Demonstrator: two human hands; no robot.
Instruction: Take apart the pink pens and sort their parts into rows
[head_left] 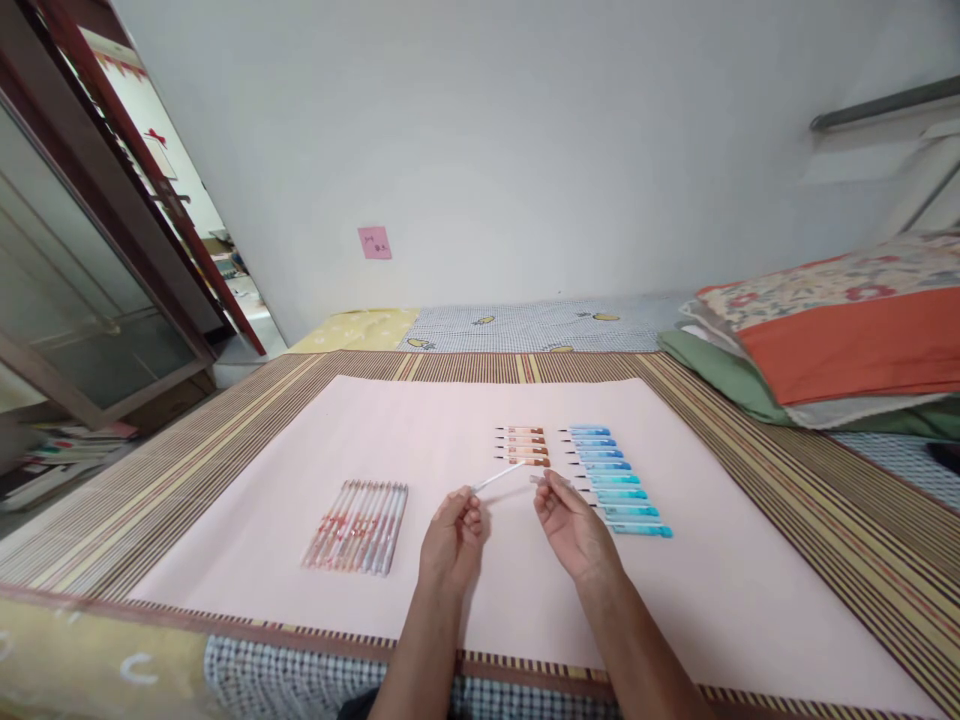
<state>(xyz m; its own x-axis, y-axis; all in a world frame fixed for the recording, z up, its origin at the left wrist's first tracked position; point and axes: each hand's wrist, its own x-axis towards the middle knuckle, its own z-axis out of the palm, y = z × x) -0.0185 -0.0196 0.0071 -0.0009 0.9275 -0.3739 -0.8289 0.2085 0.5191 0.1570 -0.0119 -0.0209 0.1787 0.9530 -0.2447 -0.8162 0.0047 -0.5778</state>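
My left hand [454, 520] is closed in a pinch on one end of a slim white stick [499, 476], whose far end points up and right over the lowest brown pen. My right hand [568, 515] pinches a small pale cap-like piece [537, 479]; it is too small to make out fully. The two hands are apart. Beyond them, a short column of brown-and-orange pens [526, 441] with dark tips lies flat. To the right, a column of blue to teal pens [626, 480] points its dark tips left; my right hand partly covers the lower tips.
Left of my hands, a row of pink-patterned pens [356, 528] lies side by side on the pink sheet [262, 500]. Beneath is a striped mat [225, 425]. Folded bedding [847, 330] is piled at the right. A wall with a pink note [374, 242] stands behind.
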